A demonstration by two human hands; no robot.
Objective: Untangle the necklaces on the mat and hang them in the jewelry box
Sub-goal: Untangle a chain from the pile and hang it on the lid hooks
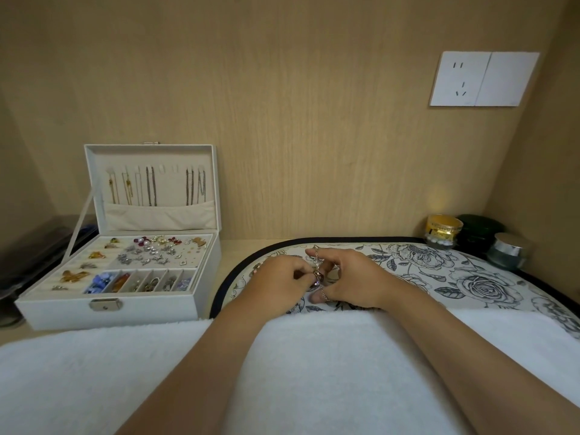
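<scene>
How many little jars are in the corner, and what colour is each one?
yellow-gold jar: 1
dark green jar: 1
grey jar with a silver lid: 1
Total: 3 jars

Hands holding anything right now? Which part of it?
One necklace, over the mat. The left hand pinches it at the beaded pendant; the right hand holds the thin chain, strung from forefinger to thumb.
</scene>
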